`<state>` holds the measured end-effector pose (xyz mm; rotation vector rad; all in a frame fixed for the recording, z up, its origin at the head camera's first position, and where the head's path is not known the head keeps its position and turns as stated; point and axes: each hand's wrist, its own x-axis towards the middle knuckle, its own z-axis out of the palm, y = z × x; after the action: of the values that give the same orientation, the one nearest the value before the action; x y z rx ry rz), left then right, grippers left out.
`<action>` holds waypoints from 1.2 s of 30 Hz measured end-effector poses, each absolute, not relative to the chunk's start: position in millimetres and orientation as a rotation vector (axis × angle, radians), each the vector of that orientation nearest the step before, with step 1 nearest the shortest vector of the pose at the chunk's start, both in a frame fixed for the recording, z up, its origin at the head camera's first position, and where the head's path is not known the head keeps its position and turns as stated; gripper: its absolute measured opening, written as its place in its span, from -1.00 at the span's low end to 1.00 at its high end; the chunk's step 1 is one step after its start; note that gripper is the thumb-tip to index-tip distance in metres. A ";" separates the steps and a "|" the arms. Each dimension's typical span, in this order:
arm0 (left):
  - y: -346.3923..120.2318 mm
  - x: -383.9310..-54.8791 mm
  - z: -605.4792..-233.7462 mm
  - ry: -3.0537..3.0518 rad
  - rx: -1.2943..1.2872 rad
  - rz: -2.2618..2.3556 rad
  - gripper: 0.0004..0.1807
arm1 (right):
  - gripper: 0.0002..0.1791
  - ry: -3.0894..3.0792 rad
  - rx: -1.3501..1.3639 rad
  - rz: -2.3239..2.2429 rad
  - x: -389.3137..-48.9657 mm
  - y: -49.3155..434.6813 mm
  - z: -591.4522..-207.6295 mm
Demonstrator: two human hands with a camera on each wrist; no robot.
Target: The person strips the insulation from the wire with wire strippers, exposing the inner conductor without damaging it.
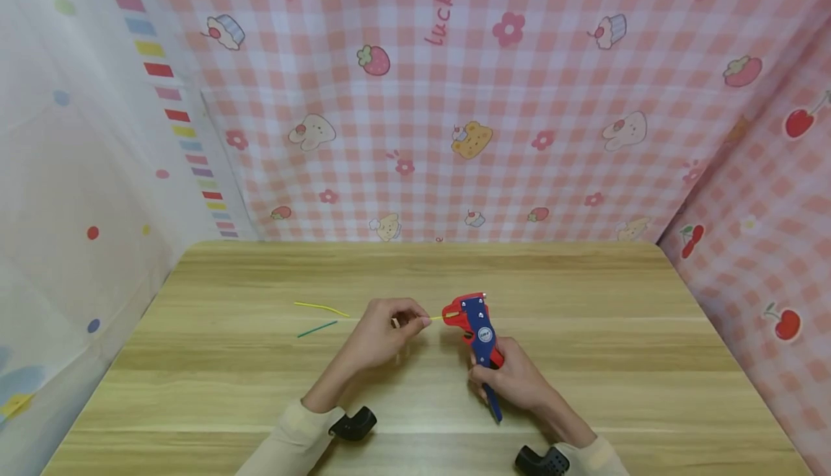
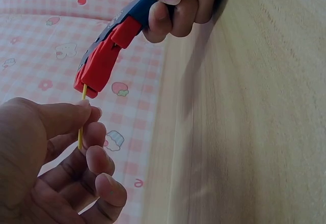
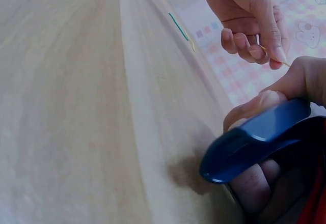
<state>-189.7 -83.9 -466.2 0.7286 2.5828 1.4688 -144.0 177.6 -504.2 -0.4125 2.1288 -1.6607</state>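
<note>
My right hand (image 1: 513, 378) grips the handle of a red and blue wire stripper (image 1: 483, 332), its red head turned to the left. Between thumb and forefinger my left hand (image 1: 383, 332) pinches a short yellow wire (image 2: 81, 127). One end of that wire runs into the mouth of the red head (image 2: 97, 71); the other end sticks out behind the fingertips. The blue handle (image 3: 260, 137) shows close up in the right wrist view, with fingers wrapped round it. How far the wire goes inside the head is hidden.
On the wooden table (image 1: 260, 389), left of the hands, lie another yellow wire (image 1: 321, 308) and a green wire (image 1: 317, 329). A pink checked cloth (image 1: 415, 101) hangs behind the table's far edge, with more cloth on both sides.
</note>
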 end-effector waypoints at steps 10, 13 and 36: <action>-82.9 -189.9 -464.9 2.654 0.722 1.515 -0.91 | -0.80 2.170 -0.373 -1.633 -146.4 174.2 -503.7; -83.2 -189.6 -465.6 2.654 0.715 1.543 -0.94 | -0.82 2.167 -0.375 -1.616 -147.4 174.8 -504.8; -84.2 -187.5 -462.1 2.638 0.692 1.551 -0.95 | -0.83 2.176 -0.383 -1.579 -146.8 176.3 -507.1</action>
<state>-187.5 -84.2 -462.1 0.6922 2.6376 1.5514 -146.8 176.3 -507.1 -0.3833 2.1759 -1.5795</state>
